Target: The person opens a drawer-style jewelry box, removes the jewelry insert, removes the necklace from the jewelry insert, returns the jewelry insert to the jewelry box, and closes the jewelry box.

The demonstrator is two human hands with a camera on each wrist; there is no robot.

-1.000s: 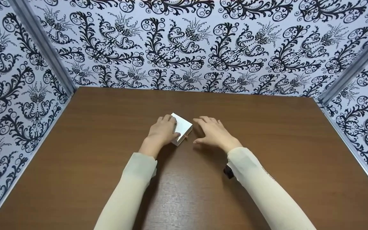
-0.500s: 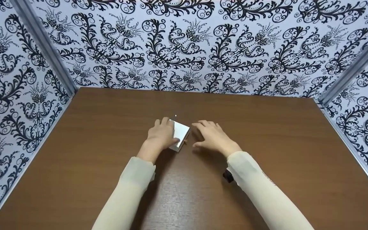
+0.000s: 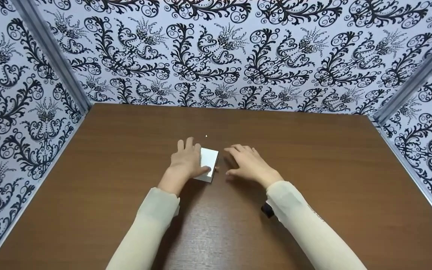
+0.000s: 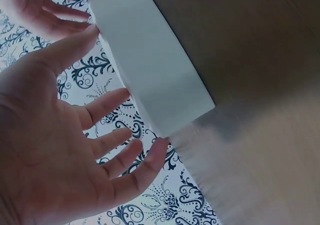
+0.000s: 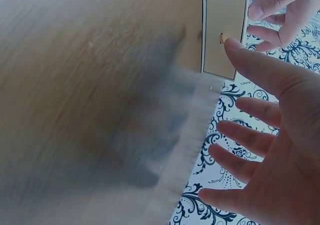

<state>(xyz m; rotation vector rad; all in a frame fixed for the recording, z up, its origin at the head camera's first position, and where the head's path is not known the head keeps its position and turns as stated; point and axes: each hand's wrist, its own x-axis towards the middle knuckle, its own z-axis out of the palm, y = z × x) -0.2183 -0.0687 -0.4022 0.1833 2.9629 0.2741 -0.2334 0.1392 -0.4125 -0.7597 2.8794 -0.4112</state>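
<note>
A small white box [image 3: 210, 156] lies on the brown table, its top glossy. In the right wrist view its side shows a tan drawer front [image 5: 215, 15] with a little orange-brown pull loop [image 5: 222, 37]. My left hand [image 3: 185, 161] lies over the left part of the box, fingers spread and thumb on its top. From the left wrist view, thumb and fingertips meet the edge of the box's top face. To the right of the box, my right hand [image 3: 251, 163] hovers with relaxed, parted fingers, holding nothing. Its thumb overlaps the drawer front in the right wrist view.
The wooden tabletop [image 3: 313, 157] is bounded by patterned black-and-white walls [image 3: 216, 56] at the back and both sides. A tiny white speck [image 3: 206, 135] shows beyond the box. Under the right cuff hangs a black device [image 3: 267, 210].
The box has turned clockwise and slid a little nearer and to the left under my left hand, whose fingers straightened. My right hand has drawn slightly nearer.
</note>
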